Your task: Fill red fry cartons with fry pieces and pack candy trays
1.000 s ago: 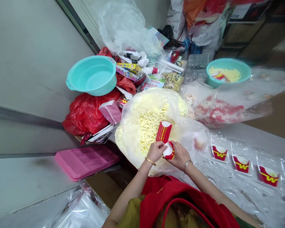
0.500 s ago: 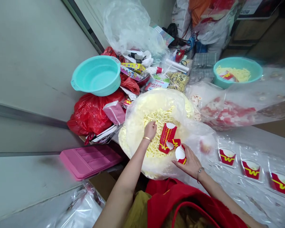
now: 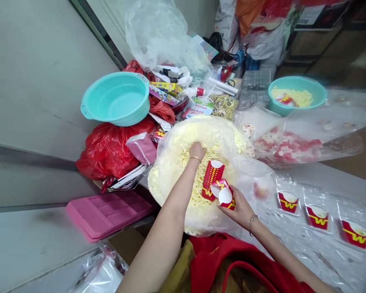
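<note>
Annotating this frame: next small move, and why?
Probably lift some pale sticks toward the red carton: the left hand is down among them, fingers hidden, and the right hand holds the carton with its white inside showing.

yellow w-shaped mark on 3 bagged red cartons (image 3: 317, 221), again on the carton stack (image 3: 212, 177); partial on held carton (image 3: 227, 198). yellow box (image 3: 167, 86): print too small.

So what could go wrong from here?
The stacked cartons lie on loose pale sticks, so they might slide if the left hand disturbs those sticks. The open carton in the right hand overlaps a loose carton in view; a bump might shift it. The left-side turquoise basin appears to rest on a red bag and could tip.
</note>
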`<action>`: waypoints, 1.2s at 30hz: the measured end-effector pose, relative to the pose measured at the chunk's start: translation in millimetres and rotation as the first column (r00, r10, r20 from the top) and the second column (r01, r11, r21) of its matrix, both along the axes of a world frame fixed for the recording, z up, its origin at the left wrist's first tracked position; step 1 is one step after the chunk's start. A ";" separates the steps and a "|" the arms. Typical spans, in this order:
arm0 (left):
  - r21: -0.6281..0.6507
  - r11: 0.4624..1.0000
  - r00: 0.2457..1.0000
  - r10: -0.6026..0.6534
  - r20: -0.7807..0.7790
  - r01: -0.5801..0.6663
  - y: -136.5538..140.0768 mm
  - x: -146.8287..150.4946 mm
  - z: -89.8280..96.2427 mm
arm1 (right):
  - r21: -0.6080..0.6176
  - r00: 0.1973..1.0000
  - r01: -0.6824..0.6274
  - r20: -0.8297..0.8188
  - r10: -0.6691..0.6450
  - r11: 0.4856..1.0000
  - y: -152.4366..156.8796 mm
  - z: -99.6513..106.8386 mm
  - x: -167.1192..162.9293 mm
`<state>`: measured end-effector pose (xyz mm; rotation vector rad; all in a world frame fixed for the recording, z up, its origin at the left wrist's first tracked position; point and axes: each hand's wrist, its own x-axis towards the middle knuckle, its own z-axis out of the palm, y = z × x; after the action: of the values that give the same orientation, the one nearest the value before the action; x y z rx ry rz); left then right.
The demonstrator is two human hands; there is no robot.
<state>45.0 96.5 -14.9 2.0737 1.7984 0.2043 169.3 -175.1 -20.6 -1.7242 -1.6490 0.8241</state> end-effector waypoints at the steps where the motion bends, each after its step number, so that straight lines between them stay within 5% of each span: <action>1: -0.013 1.000 0.998 0.008 0.057 -0.007 -3.4 -8.7 -1.0 | -0.007 1.000 -0.004 -0.003 0.004 1.000 0.1 -1.5 0.0; 9: -0.254 0.960 0.850 0.228 0.475 -0.116 -63.1 -80.7 -0.4 | 0.038 1.000 -0.016 -0.001 0.016 0.999 10.3 -8.2 -7.0; 17: -0.548 0.832 0.563 0.412 0.716 0.087 -123.5 -88.4 49.0 | 0.086 0.995 -0.047 0.093 0.039 0.995 48.9 9.4 -40.7; 21: -0.350 0.927 0.756 0.133 0.641 0.134 -143.5 -75.2 64.3 | 0.147 0.996 -0.055 0.080 0.044 0.988 61.1 22.2 -54.1; 25: -0.023 0.974 0.923 -0.205 0.325 0.225 -155.8 -65.6 72.3 | 0.155 0.997 -0.047 0.065 0.037 0.987 57.3 23.0 -54.2; 36: -0.042 0.932 0.913 -0.343 0.222 0.361 -164.8 -51.2 76.7 | 0.204 0.996 -0.040 0.086 0.023 0.978 38.2 14.2 -36.8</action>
<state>-6.3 -68.2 61.8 2.1816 1.2622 0.2345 132.4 -136.9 -6.5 -1.6115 -1.7547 0.5795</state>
